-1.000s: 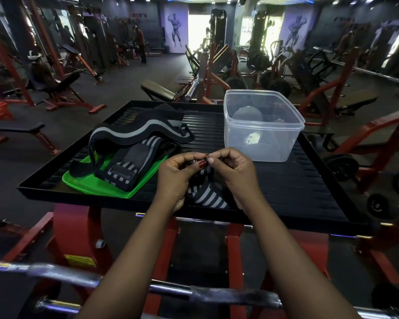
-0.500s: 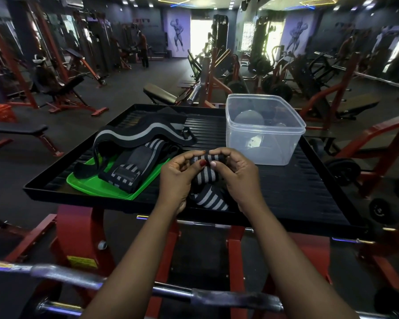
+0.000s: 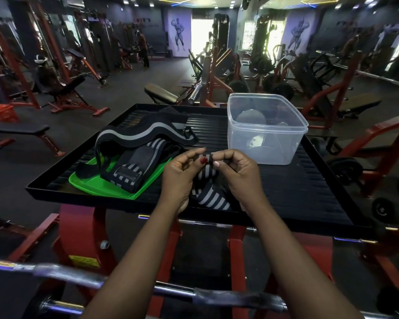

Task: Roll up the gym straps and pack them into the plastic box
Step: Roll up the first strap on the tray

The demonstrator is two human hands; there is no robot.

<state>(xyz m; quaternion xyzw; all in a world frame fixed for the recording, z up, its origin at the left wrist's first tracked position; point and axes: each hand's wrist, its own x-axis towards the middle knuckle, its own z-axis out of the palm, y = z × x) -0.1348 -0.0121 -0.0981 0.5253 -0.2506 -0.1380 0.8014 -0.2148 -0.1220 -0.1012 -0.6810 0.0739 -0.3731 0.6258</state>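
A black strap with grey stripes (image 3: 208, 194) lies on the black tray (image 3: 297, 192) near its front edge. My left hand (image 3: 179, 178) and my right hand (image 3: 238, 174) both pinch its upper end between thumb and fingers, just above the tray. A clear plastic box (image 3: 266, 131) stands open at the tray's back right, apart from my hands. To the left, a second striped strap (image 3: 136, 168) and a wide black band with a grey line (image 3: 145, 134) lie over a green lid (image 3: 115, 188).
A steel barbell (image 3: 125, 283) runs across the foreground below my forearms. The tray rests on a red machine frame (image 3: 79, 229). Benches and red gym machines fill the floor behind, with a person standing far off at the back left.
Both hands have kept hold of the striped strap's end and worked it with the fingertips, turning it over slightly. The box and the other straps have stayed where they were.
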